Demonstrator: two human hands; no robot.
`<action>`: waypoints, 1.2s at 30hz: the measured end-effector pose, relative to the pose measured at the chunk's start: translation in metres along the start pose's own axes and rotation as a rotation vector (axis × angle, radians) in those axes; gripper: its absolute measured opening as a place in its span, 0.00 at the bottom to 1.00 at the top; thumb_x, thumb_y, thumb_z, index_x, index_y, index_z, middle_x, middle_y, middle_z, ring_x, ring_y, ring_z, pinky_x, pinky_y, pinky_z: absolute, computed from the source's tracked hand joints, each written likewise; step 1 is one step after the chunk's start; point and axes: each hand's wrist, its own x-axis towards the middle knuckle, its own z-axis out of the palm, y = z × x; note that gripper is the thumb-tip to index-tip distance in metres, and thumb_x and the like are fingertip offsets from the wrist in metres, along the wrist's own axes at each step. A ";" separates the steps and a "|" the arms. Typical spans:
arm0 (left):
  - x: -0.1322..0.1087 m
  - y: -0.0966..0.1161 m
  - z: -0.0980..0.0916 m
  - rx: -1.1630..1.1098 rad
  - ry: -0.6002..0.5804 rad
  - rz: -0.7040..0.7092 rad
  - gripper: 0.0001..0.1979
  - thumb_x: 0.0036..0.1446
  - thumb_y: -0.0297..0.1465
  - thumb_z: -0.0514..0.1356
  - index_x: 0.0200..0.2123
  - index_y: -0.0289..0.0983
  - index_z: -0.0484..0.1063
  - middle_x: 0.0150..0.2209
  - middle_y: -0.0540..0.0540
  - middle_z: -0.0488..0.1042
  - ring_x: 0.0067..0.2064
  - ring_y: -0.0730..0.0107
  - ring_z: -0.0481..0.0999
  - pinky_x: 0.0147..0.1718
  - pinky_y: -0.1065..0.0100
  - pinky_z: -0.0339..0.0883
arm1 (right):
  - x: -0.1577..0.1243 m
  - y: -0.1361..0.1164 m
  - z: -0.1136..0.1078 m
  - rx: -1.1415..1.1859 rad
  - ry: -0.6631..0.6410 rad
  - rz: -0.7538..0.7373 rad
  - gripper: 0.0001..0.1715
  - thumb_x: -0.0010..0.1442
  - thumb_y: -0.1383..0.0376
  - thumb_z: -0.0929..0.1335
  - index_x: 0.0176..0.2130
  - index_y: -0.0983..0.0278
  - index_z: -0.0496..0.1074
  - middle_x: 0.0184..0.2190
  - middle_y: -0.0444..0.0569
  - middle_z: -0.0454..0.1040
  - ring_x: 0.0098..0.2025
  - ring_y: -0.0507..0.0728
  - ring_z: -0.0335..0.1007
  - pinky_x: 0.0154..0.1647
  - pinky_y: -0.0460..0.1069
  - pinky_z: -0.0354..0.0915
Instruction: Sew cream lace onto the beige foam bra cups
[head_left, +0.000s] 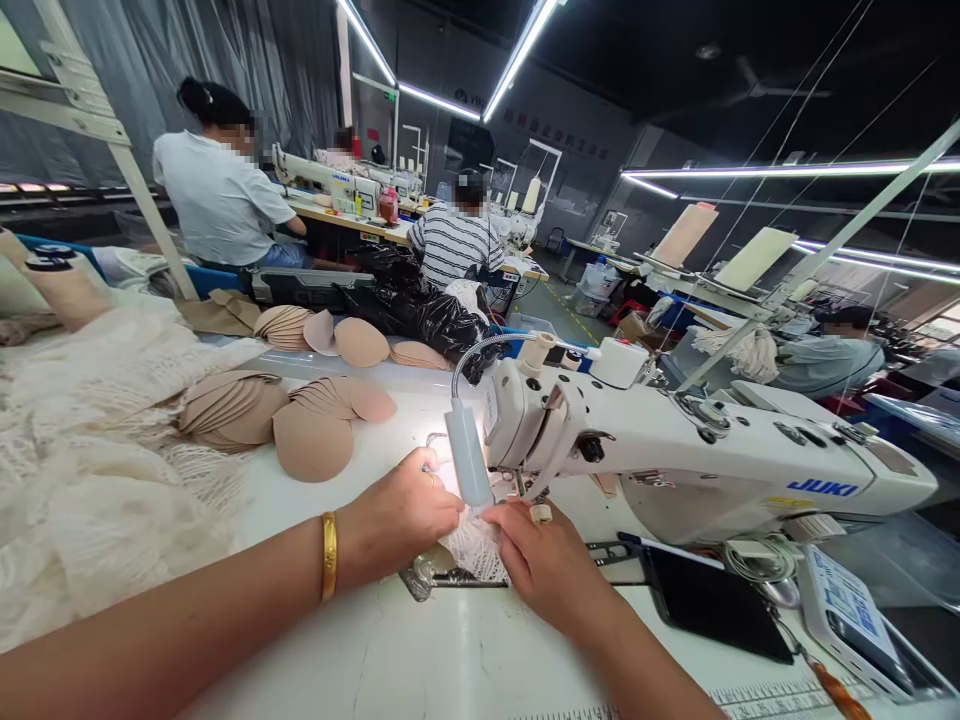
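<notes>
White lace fabric (478, 548) lies at the needle area of a white sewing machine (637, 430), lit by a small gooseneck lamp (466, 458). On the left side of the lace, my left hand (405, 515) has its fingers curled and pinched at the fabric's edge. My right hand (551, 565) grips the lace from the right, thumb and fingers close together near the presser foot. The fingertips nearly meet below the lamp. The machine head and lamp partly hide the needle.
Beige oval pads (313, 440) lie fanned in stacks behind my left arm. A heap of cream lace (97, 440) covers the left side. Right of my hand are a black phone (712, 600) and a white box (851, 615). Co-workers (217, 200) sit beyond the table.
</notes>
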 end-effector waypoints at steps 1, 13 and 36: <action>0.001 0.001 0.001 0.013 -0.003 -0.004 0.12 0.60 0.18 0.59 0.28 0.38 0.68 0.25 0.51 0.71 0.28 0.67 0.69 0.43 0.59 0.63 | 0.000 0.000 0.000 -0.007 0.012 0.022 0.16 0.68 0.74 0.62 0.51 0.61 0.72 0.32 0.49 0.80 0.35 0.61 0.74 0.35 0.52 0.68; 0.005 0.010 0.003 0.023 -0.036 -0.075 0.08 0.65 0.20 0.59 0.35 0.37 0.73 0.30 0.48 0.76 0.36 0.62 0.76 0.50 0.55 0.65 | 0.010 0.002 0.001 0.056 0.102 0.151 0.16 0.67 0.74 0.62 0.46 0.63 0.77 0.42 0.53 0.83 0.43 0.63 0.79 0.44 0.54 0.76; -0.002 0.027 -0.038 -0.253 -0.334 -0.195 0.09 0.57 0.28 0.68 0.39 0.40 0.72 0.48 0.50 0.79 0.43 0.57 0.75 0.53 0.50 0.60 | 0.005 0.002 0.013 -0.172 0.084 -0.118 0.23 0.52 0.84 0.63 0.40 0.61 0.72 0.36 0.47 0.79 0.34 0.58 0.68 0.38 0.51 0.63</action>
